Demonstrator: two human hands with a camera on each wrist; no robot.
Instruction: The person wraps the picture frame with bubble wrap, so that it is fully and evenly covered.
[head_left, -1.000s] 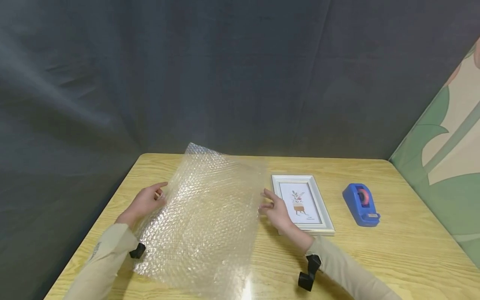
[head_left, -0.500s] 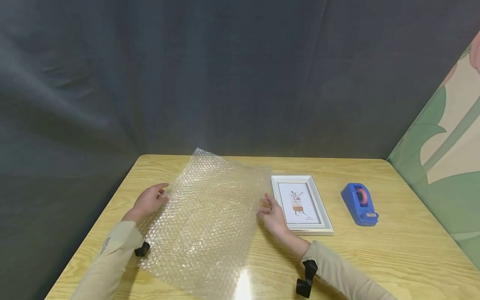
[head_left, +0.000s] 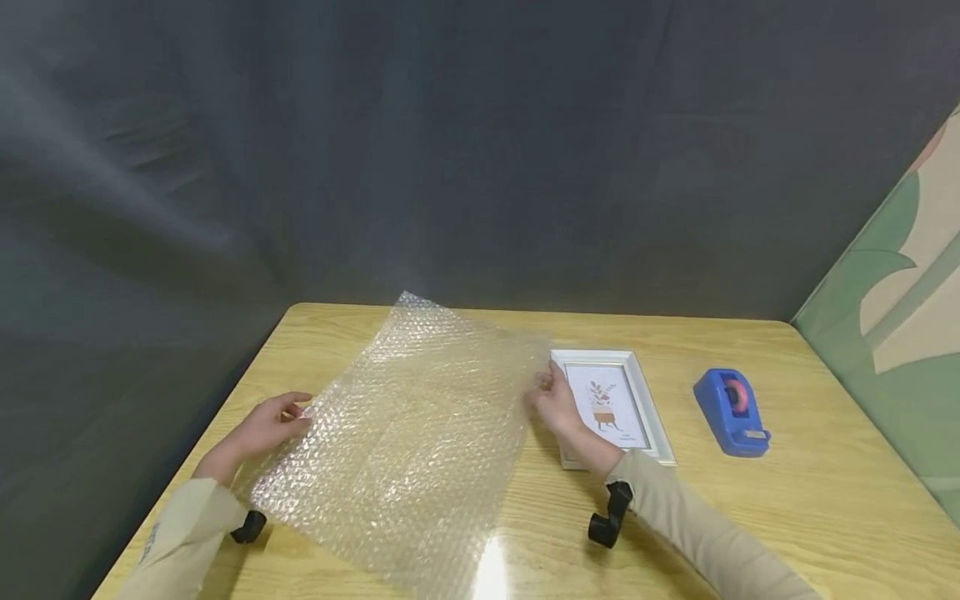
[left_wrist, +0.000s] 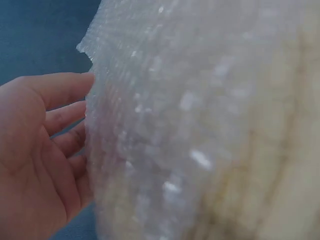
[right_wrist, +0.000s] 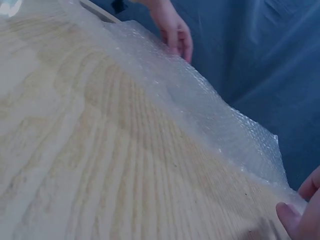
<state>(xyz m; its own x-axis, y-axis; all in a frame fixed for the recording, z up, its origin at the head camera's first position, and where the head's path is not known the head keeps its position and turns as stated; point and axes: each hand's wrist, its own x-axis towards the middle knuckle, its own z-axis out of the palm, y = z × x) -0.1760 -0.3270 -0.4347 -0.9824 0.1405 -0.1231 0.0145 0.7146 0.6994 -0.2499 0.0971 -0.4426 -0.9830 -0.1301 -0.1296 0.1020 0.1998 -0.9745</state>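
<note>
Bubble wrap (head_left: 405,433) held between both hands (head_left: 262,429) (head_left: 557,406), above the table (head_left: 795,517)

a blue plastic tape dispenser (head_left: 726,423) with a pink roll (head_left: 742,394) stands on a yellowish wood-grained table (head_left: 813,483) before a dark curtain (head_left: 480,158).

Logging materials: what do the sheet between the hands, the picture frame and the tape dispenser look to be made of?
Bubble sheet: clear, glossy plastic film; its bubbles glint and the table shows through.
Picture frame: smooth white border with no grain visible; painted wood or plastic, I can't tell which.
Tape dispenser: probably moulded plastic, satin-looking, given its even blue colour and rounded body.
</note>
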